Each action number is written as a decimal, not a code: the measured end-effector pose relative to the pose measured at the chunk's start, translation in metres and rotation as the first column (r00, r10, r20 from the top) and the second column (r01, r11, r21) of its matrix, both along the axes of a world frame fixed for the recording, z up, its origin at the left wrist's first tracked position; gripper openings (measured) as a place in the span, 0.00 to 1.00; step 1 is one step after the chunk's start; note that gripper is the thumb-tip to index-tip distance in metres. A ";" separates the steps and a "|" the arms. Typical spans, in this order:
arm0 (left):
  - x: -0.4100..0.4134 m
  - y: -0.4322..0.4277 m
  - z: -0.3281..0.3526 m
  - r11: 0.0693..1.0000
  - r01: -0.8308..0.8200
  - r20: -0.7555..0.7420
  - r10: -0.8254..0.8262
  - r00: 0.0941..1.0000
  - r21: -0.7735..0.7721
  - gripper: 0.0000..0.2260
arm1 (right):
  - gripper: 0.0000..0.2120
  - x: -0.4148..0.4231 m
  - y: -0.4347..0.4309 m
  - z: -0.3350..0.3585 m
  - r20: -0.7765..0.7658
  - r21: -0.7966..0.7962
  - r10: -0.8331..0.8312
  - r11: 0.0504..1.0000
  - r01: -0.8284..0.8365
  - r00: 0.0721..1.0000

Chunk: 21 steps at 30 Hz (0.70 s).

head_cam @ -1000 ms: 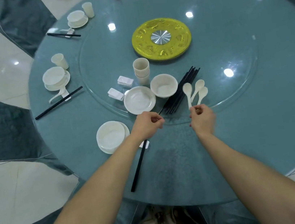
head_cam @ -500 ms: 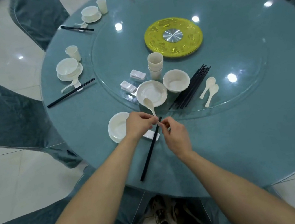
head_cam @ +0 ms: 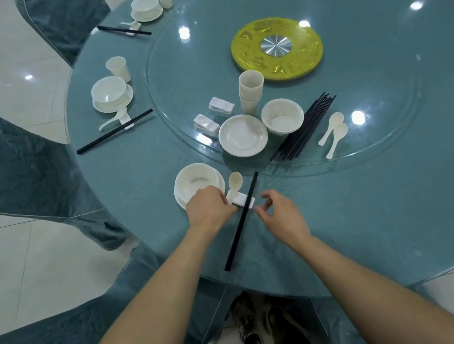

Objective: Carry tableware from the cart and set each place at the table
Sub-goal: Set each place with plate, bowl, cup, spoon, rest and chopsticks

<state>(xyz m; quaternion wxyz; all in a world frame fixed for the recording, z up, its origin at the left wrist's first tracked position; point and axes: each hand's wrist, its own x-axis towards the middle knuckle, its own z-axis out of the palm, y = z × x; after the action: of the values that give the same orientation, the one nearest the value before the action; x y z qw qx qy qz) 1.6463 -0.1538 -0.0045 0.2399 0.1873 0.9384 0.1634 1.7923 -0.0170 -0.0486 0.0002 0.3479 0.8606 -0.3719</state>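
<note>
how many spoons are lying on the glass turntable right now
2. Both lie right of the chopstick bundle: the upper spoon and, beside it, the lower spoon. None looks hidden on the glass turntable.

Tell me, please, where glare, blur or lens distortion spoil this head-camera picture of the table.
Head view: round ceiling-light glare spots sit on the glass turntable and the floor tiles; the wide-angle lens bows the edge of the table and stretches both forearms; the fingertips of the right hand are slightly motion-blurred, while the spoon at the left hand is sharp; shadows are soft and faint.
</note>
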 end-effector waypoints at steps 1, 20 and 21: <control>0.002 -0.001 -0.004 0.999 0.025 -0.015 -0.026 1.000 -0.038 0.03 | 0.21 0.002 0.001 -0.001 0.011 0.002 -0.007 1.000 0.007 1.000; 0.009 -0.008 -0.027 0.977 0.123 -0.092 -0.141 0.986 -0.172 0.04 | 0.19 -0.004 0.009 0.009 0.021 0.017 -0.040 0.999 0.040 0.999; 0.008 -0.009 -0.024 0.977 0.128 -0.093 -0.145 0.985 -0.168 0.03 | 0.19 -0.005 0.010 0.011 0.012 0.018 -0.037 0.999 0.037 0.999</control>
<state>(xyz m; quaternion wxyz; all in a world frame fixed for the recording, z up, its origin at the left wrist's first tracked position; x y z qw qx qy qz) 1.6544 -0.1623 -0.0288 0.2152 0.2397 0.9448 0.0598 1.7868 -0.0071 -0.0373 -0.0043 0.3661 0.8573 -0.3620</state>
